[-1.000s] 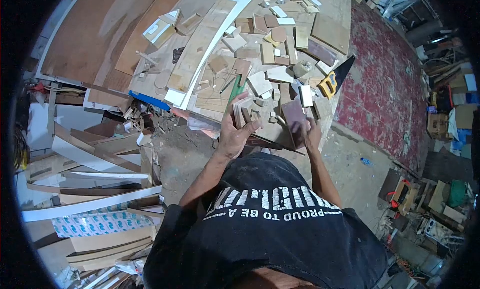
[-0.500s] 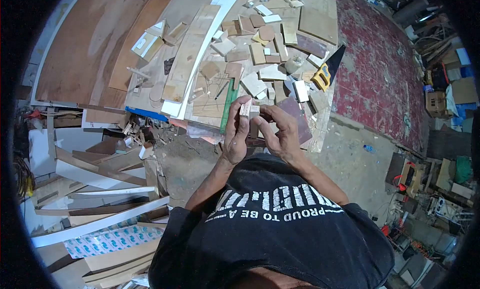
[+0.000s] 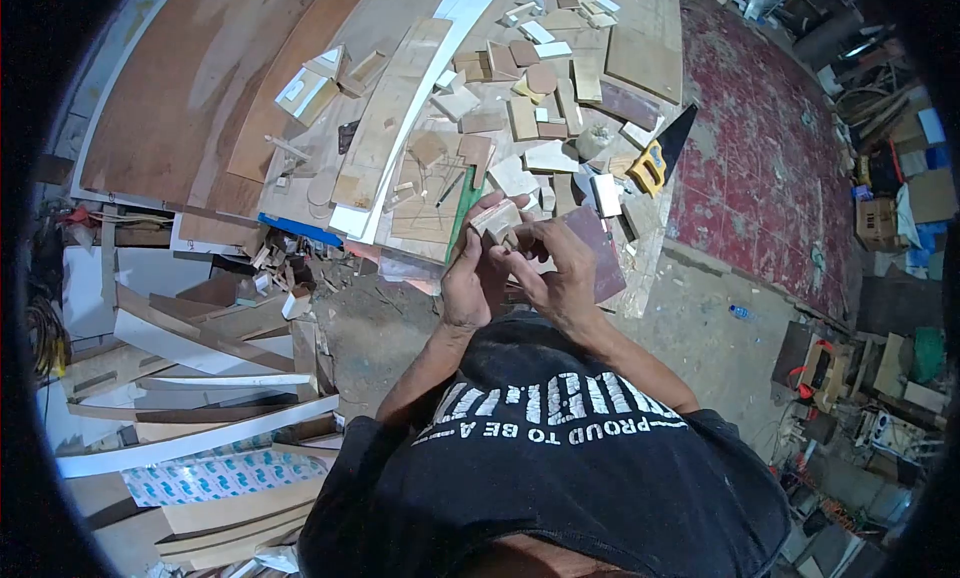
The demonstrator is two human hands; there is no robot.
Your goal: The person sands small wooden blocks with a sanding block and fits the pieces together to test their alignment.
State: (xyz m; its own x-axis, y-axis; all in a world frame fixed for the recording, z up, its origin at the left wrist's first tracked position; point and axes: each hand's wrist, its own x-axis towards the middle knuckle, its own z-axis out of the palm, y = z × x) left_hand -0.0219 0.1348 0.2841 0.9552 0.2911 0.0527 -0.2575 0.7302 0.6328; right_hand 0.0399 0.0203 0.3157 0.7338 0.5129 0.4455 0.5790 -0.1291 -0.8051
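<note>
A small pale wooden block [image 3: 495, 219] is held up in front of the shirt, near the table's front edge. My left hand [image 3: 470, 278] grips it from the left, with fingers wrapped behind it. My right hand [image 3: 560, 268] is closed at the block's lower right, its thumb and fingers pinched around a small part there that is too small to make out. Just left of the hands lie a green ruler [image 3: 462, 210] and a pencil [image 3: 450, 188]. A purplish flat board [image 3: 597, 248] lies beyond my right hand.
Many wood offcuts [image 3: 524, 118] cover the table. A yellow-handled saw [image 3: 650, 168] lies at its right edge. Long boards [image 3: 150, 88] extend at the left. Curved wood strips [image 3: 200, 438] are stacked at lower left. A red mat [image 3: 745, 158] covers the floor at right.
The block has been turned so that a broader face shows. Both hands have shifted slightly, with the right fingers now lower on the block. The whole view has moved a little.
</note>
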